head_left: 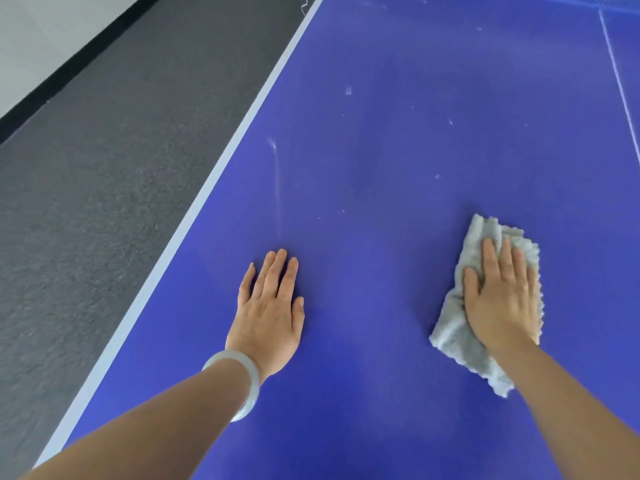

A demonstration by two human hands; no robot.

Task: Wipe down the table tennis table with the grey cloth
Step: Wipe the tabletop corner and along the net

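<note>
– Whereabouts of the grey cloth (pixel 450 327)?
– Crumpled, lying on the blue table tennis table (pixel 381 133), toward the right side of the view. Pinned under the right hand (pixel 502 299).
– Gripped, or only pressed?
– Only pressed. Fingers (pixel 490 254) straight and close together, palm down on top, nothing curled round the fabric. Sticking out past the fingertips, along the thumb side and back beside the wrist.
– And the left hand (pixel 270 313)?
– Bare, laid flat on the table top, fingers stretched and slightly spread, holding nothing. Well apart from the cloth, nearer the white edge line (pixel 239 133). Pale bangle (pixel 242 379) round that wrist.
– State of the surface?
– Dusty in places. Long whitish streak (pixel 277 174) running away from just beyond the left fingertips, small white specks (pixel 348 91) scattered farther up. Thin white centre line (pixel 621 84) at the far right.
– Beyond the table?
– Dark grey carpet (pixel 104 168) on the left, then a black strip (pixel 69 71) and a pale surface (pixel 41 26) in the top left corner. Hard to tell whether wall or floor
</note>
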